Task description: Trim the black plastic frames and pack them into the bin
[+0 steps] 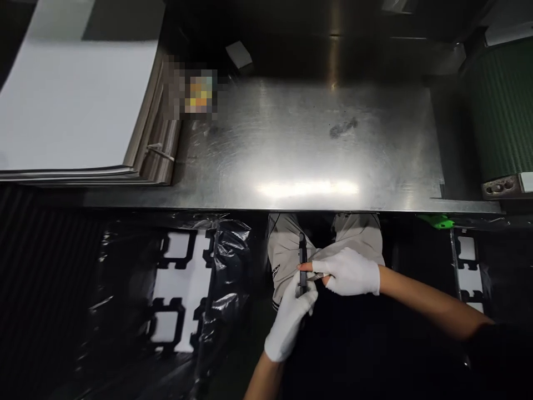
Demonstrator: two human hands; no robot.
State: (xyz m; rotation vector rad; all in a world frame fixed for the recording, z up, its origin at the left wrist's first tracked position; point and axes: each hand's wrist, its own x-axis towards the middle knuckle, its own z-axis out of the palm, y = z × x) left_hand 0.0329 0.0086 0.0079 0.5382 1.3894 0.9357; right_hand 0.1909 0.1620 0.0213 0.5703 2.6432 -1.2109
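Above my lap, my left hand (291, 319), in a white glove, is closed round the lower end of a narrow black plastic part (302, 253). The part is seen edge-on and points away from me. From the right, my right hand (347, 272) reaches in, wearing a white glove with bare index finger and thumb tips. Its index finger lies across the black part. A thin grey metal blade (315, 276) shows between its finger and thumb, with the tip near the part. The blade's handle is hidden in the hand.
Ahead is a metal bench (300, 150) with a tall stack of sheets (79, 105) at left and a green ribbed block (503, 111) at right. A plastic-lined bin (229, 266) beside my left leg holds black frames (166, 322). A green object (439, 221) sits under the bench edge.
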